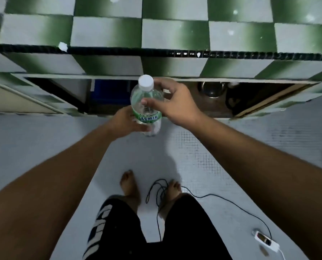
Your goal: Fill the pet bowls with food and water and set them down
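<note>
A clear plastic water bottle (146,102) with a white cap and a green label is held upright in front of me, above the floor. My left hand (126,124) grips its lower part from the left. My right hand (173,104) rests on its upper part, thumb on the front and fingers curled near the capped neck. A metal bowl (211,89) sits inside the open cabinet under the tiled counter, behind my right hand. No pet food is in view.
The green-and-white checkered counter (107,32) spans the top, with open cabinet doors (19,98) below it. A blue container (109,91) stands in the cabinet. A black cable (208,196) loops by my bare feet to a small device (263,239) on the grey floor.
</note>
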`<state>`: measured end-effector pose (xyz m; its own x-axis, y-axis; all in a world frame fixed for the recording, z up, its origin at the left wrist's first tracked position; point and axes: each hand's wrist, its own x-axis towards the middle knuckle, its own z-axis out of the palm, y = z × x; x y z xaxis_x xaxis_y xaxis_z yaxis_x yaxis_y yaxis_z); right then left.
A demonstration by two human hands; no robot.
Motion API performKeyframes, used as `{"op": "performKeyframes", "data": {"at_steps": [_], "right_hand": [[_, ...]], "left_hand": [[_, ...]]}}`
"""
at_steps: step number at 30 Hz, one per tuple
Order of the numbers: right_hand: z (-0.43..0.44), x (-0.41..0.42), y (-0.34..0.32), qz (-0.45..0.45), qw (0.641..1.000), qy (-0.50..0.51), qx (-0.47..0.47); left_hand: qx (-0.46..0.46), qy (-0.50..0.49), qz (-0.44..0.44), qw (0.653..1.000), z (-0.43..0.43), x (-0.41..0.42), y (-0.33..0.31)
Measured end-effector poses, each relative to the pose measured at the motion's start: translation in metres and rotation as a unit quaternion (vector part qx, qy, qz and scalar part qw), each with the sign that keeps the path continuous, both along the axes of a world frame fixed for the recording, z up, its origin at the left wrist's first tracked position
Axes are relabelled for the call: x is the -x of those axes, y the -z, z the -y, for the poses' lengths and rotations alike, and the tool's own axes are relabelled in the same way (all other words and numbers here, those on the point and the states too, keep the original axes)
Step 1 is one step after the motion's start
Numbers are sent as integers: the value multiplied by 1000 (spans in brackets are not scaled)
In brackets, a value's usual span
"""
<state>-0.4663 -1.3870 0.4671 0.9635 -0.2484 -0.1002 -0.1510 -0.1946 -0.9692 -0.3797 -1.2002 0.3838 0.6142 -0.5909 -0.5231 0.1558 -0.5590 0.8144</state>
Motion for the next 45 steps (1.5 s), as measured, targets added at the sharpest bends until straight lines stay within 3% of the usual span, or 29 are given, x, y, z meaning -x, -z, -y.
{"op": "performKeyframes", "data": {"at_steps": [7, 15, 18, 22, 33, 45], "right_hand": [[2, -35, 140, 19, 999, -13, 24], [-12, -112, 303, 54, 996, 5, 73], [-7, -141, 347, 54, 994, 29, 90], [6, -176, 387, 32, 996, 56, 56], [13, -220, 429, 22, 986, 164, -7], [13, -220, 433, -2, 987, 158, -11]], "left_hand": [[4, 26, 1, 1000, 3, -42, 137], [-18, -10, 46, 999, 20, -118, 290], [-28, -28, 70, 997, 33, -143, 333], [25, -56, 88, 994, 49, -168, 376], [50, -65, 122, 989, 77, -203, 428], [14, -43, 128, 991, 72, -202, 415]]}}
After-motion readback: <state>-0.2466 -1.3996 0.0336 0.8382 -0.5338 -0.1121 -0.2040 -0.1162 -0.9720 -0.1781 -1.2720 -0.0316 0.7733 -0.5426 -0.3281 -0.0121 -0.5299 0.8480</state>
